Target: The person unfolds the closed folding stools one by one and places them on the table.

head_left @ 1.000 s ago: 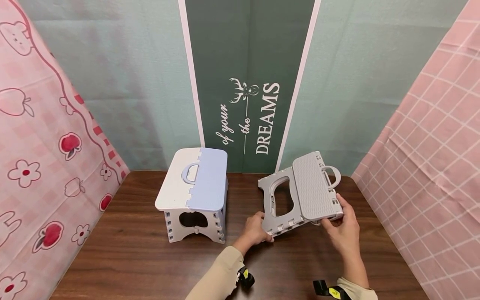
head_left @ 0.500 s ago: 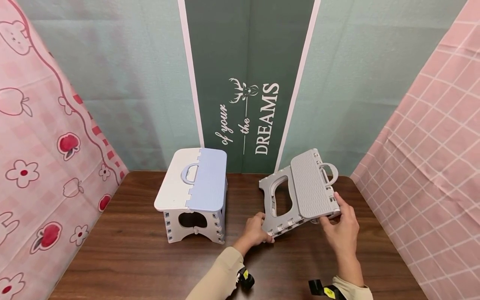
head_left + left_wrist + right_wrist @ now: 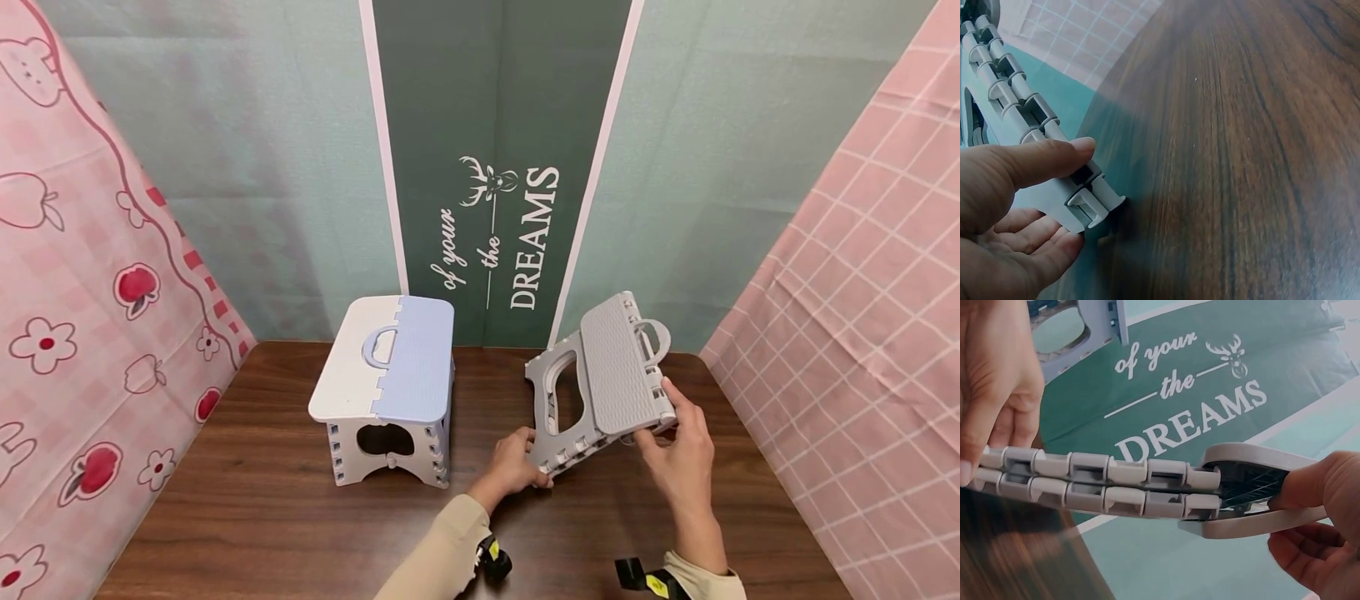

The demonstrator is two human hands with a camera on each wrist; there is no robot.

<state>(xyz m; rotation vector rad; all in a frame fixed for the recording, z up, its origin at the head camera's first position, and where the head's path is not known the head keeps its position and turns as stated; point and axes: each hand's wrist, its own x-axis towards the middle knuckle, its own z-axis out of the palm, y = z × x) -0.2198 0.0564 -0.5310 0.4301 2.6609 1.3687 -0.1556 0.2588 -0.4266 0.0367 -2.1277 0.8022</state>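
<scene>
A grey folding stool (image 3: 619, 367), folded nearly flat, is tilted at the right of the head view, its loop handle at the upper right. My left hand (image 3: 510, 467) grips its lower left leg corner; in the left wrist view the thumb of that hand (image 3: 1016, 206) lies over the hinged edge, fingers beneath. My right hand (image 3: 684, 450) pinches the seat end at the lower right. The right wrist view shows the two seat halves (image 3: 1254, 528) slightly apart between thumb and fingers of the right hand (image 3: 1329, 519).
A white and blue stool (image 3: 416, 358) stands unfolded on the brown wooden table (image 3: 247, 517), left of the grey one. A green curtain (image 3: 300, 167) hangs behind, with pink cloths (image 3: 862, 333) at both sides.
The grey stool's seat end has tipped a little up and left, with my right hand moving along slightly. My left hand has barely shifted. The white and blue stool has stayed put.
</scene>
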